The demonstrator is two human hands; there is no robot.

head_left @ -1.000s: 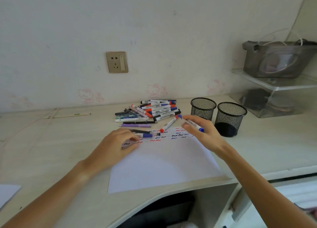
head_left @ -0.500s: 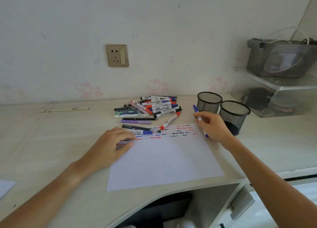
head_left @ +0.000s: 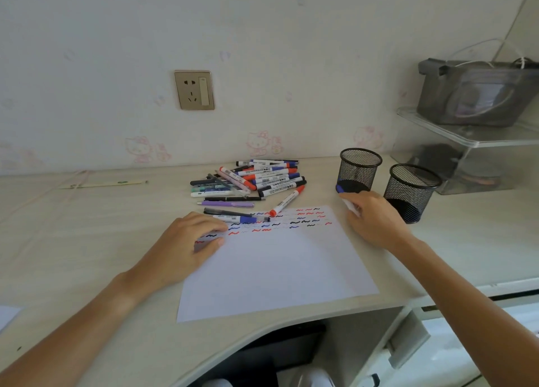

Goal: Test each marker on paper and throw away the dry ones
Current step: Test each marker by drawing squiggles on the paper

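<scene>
Holding: right hand (head_left: 376,220) pinches a blue-capped marker (head_left: 345,198), cap just beside the left mesh cup (head_left: 360,168).
Left hand: the left hand (head_left: 189,241) lies flat, fingers spread, pressing the paper (head_left: 277,270) to the desk (head_left: 87,226).
Marker feel: likely light, stiff, smooth plastic; may roll or slip.
Grip: mid-barrel, clear of the cap.
Pile: other markers (head_left: 256,179) lie behind the paper, two resting on its scribbled top edge.
Paper: thin, slides easily unless pinned.
</scene>
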